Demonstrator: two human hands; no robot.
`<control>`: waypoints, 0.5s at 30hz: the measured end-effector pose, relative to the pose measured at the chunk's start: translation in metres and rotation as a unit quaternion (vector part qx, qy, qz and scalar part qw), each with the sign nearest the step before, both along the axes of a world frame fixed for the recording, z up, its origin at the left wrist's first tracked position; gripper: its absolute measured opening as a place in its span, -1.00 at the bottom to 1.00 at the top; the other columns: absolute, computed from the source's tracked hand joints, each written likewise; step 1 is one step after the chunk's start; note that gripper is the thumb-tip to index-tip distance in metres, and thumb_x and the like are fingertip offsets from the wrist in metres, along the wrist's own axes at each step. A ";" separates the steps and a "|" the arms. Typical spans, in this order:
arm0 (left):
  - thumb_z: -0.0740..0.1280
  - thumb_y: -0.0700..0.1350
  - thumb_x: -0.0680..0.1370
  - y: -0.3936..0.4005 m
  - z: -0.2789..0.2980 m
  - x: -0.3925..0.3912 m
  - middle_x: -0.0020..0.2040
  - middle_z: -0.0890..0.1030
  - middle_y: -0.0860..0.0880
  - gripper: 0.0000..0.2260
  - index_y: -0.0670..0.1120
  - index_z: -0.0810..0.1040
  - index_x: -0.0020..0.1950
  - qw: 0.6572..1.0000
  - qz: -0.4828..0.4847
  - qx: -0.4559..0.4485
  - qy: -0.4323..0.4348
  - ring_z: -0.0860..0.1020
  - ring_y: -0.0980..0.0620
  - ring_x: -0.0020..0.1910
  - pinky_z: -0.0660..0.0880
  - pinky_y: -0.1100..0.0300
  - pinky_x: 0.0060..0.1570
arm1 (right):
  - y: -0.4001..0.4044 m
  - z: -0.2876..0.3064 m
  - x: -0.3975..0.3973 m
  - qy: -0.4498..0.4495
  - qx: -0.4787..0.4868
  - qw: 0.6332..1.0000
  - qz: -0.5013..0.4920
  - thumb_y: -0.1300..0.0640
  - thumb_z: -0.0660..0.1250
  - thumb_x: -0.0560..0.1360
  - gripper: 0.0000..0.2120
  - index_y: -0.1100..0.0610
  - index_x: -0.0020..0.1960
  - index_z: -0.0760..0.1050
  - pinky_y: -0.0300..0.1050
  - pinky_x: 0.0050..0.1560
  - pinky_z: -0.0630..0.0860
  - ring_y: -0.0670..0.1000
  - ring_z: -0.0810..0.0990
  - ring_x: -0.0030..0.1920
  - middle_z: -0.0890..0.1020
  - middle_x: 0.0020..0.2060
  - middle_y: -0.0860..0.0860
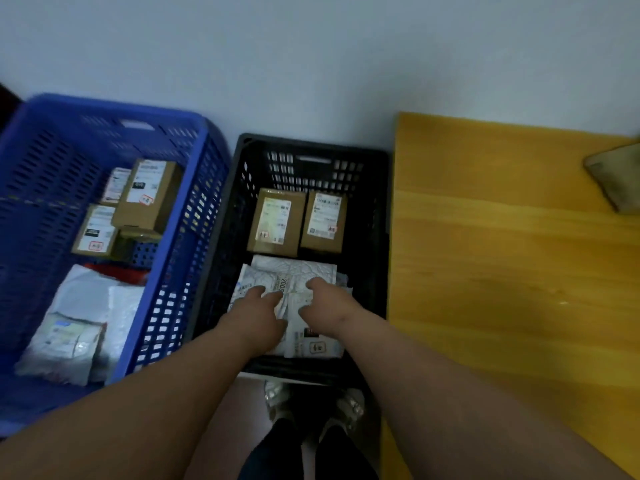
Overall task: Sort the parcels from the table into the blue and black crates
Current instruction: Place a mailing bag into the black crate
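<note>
1. Parcels in soft white mailer bags (294,282) lie stacked in the near half of the black crate (381,237), and both hands rest on the top one.
2. Left hand (258,315) lies flat with fingers stretched toward 12 o'clock, pressing the bag, nothing clasped in its grip. Right hand (327,306) has fingers bent down onto the same bag; whether its grip pinches the plastic I cannot tell.
3. At 12 o'clock from the hands, two cardboard boxes (298,221) sit side by side against the far wall.
4. At 9 o'clock stands the blue crate (201,188), holding more boxes and bags.
5. At 3 o'clock is the wooden surface (502,271), with one parcel corner (616,181) at its far edge.
6. Risk, as I judge it: slick bags may slide off the stack when released, or cover labels below, so a mis-sorted bag goes unnoticed.
</note>
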State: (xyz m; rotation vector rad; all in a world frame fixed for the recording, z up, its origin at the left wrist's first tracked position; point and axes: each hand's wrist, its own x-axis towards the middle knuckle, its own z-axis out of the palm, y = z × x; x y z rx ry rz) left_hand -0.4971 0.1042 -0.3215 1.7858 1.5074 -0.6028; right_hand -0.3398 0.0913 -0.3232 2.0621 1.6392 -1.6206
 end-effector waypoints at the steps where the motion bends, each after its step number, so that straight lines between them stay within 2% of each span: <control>1: 0.22 0.12 0.60 -0.002 0.012 0.005 0.59 0.01 -0.10 -0.40 0.02 0.09 0.58 1.000 0.007 0.015 -0.007 0.10 -0.12 0.53 0.18 0.04 0.46 | -0.001 0.013 0.006 -0.003 0.014 1.000 0.000 0.04 0.23 0.59 -0.50 0.14 0.48 0.22 -0.17 0.03 0.44 0.13 0.50 0.22 0.47 0.29 0.15; 5: 0.22 0.10 0.61 -0.008 0.055 0.027 0.57 0.08 -0.12 -0.41 -0.03 0.12 0.58 0.997 0.012 0.057 -0.043 0.12 -0.08 0.53 0.18 0.12 0.44 | -0.016 0.061 0.036 -0.009 0.064 0.998 -0.028 0.03 0.22 0.60 -0.49 0.10 0.51 0.20 -0.16 -0.01 0.41 0.11 0.51 0.19 0.50 0.28 0.12; 8: 0.21 0.11 0.61 -0.013 0.085 0.045 0.56 0.13 -0.11 -0.42 -0.03 0.13 0.57 0.995 -0.008 0.077 -0.067 0.19 -0.08 0.50 0.21 0.14 0.42 | -0.038 0.096 0.065 -0.024 0.090 0.992 -0.089 0.03 0.21 0.62 -0.46 0.04 0.55 0.13 -0.12 0.03 0.43 0.12 0.49 0.24 0.44 0.36 0.10; 12: 0.21 0.11 0.61 -0.020 0.119 0.070 0.53 0.19 -0.12 -0.44 -0.07 0.17 0.55 0.989 -0.042 0.108 -0.089 0.25 -0.10 0.46 0.27 0.14 0.38 | -0.081 0.132 0.103 -0.041 0.112 0.980 -0.160 0.07 0.20 0.64 -0.48 0.05 0.55 0.15 -0.09 -0.06 0.44 0.11 0.53 0.13 0.45 0.33 0.11; 15: 0.21 0.11 0.61 -0.035 0.139 0.091 0.51 0.22 -0.12 -0.46 -0.06 0.21 0.54 0.984 -0.068 0.133 -0.100 0.28 -0.11 0.45 0.30 0.11 0.34 | -0.116 0.149 0.126 -0.058 0.114 0.977 -0.172 0.07 0.18 0.66 -0.51 0.06 0.55 0.14 0.03 0.04 0.53 0.12 0.55 0.08 0.47 0.29 0.12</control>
